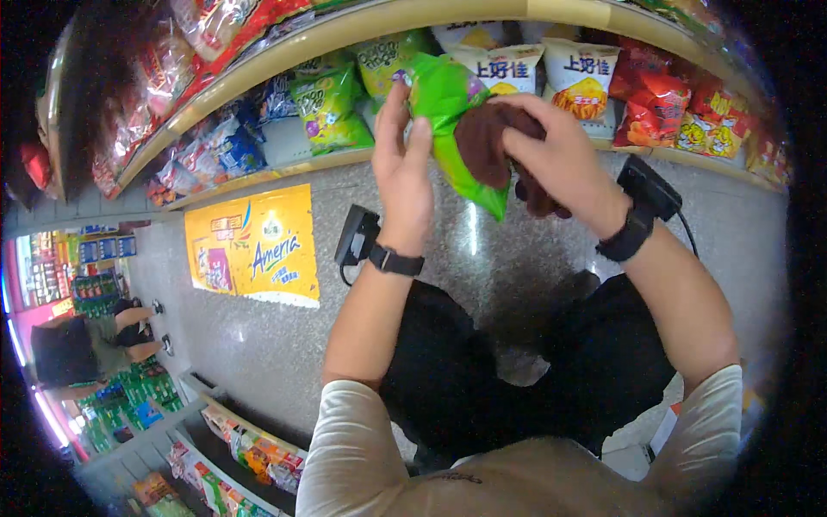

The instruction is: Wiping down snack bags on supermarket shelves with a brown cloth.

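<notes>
Between my hands is a green snack bag [439, 87], tilted and raised in front of the lower shelf. My left hand [404, 161] grips its left edge, thumb on the near face and fingers behind. A dark brown cloth [481, 145] is bunched in my right hand [555, 148] and pressed against the bag's right side. Part of the cloth hangs below my fingers. Behind the bag, similar green snack bags [329, 110] and white snack bags [578, 74] stand on the lower shelf.
Red snack bags [652, 106] fill the shelf's right end, blue ones [236, 139] its left. An upper shelf edge [452, 19] curves overhead. A yellow floor sticker [252, 245] lies left. Another person [90, 349] stands farther left, near a low shelf [252, 446] of packets.
</notes>
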Demonstrator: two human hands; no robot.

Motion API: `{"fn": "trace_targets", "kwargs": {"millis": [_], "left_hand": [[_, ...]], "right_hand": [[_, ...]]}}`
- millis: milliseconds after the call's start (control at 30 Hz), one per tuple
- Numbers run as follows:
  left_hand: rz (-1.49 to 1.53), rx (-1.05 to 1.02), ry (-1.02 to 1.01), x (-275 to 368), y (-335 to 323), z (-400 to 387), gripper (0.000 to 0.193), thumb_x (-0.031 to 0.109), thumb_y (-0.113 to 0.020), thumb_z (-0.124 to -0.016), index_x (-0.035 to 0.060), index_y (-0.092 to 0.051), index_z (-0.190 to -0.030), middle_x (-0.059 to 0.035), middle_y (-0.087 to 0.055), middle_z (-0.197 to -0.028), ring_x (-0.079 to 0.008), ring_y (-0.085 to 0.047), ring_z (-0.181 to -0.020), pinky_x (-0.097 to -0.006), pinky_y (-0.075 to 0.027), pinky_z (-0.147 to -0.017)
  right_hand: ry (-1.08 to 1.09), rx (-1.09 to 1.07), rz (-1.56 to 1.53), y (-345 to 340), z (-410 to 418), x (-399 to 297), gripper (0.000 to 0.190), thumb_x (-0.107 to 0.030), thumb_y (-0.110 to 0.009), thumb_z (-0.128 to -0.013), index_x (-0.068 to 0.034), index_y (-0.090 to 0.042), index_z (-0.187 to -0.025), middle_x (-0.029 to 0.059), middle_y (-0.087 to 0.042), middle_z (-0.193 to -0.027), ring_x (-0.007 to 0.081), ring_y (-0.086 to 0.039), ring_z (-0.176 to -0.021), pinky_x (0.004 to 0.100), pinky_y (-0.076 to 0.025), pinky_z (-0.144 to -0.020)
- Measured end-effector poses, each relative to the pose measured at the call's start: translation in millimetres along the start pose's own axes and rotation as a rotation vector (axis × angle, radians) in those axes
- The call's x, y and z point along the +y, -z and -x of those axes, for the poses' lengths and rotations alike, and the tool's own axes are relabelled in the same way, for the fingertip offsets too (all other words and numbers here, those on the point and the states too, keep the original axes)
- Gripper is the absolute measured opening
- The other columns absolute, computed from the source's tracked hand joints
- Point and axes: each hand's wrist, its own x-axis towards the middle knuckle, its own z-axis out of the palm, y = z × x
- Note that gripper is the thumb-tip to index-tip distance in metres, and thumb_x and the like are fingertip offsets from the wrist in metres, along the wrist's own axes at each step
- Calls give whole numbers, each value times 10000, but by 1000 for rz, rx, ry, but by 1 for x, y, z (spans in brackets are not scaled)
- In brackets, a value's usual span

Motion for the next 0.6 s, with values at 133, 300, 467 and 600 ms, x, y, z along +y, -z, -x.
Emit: {"fn": "trace_targets", "kwargs": {"millis": [133, 300, 467, 600], "left_hand": [[-510, 4, -123, -2, 10, -7, 644, 86, -713, -806, 5, -411, -1369, -145, -374, -1363, -247, -405, -1262, -364, -334, -1074], [-414, 167, 56, -18, 19, -16, 890, 143, -806, -738, -33, -264, -1421, -186, -304, -1429, -271, -386, -1282, -380, -371, -1053], [-171, 173, 99, -26, 24, -19, 921, 189, -808, -748, -98, -233, -1408, -230, -368, -1415, -257, -429, -1254, -341, -365, -1048], [-342, 221, 29, -27, 23, -24, 912, 196, -818, -729, -94, -264, -1393, -226, -403, -1386, -270, -445, -1238, -355, -360, -1046]], "right_hand": [[-102, -49, -173, -8, -16, 29, 355, -168, -586, -826, 6, -614, -1135, 97, -664, -1000, 164, -621, -905, 304, -493, -798], [-265, -120, -271, -20, -33, 37, 355, -154, -571, -844, -4, -607, -1164, 65, -666, -984, 130, -610, -878, 273, -482, -788], [-206, -74, -289, -37, -37, 32, 391, -167, -570, -850, -10, -590, -1207, 80, -670, -1005, 135, -618, -887, 275, -485, -784], [-206, -42, -61, -38, -40, 34, 470, -195, -584, -843, -27, -550, -1281, 103, -670, -1041, 157, -624, -901, 283, -484, -807]]}}
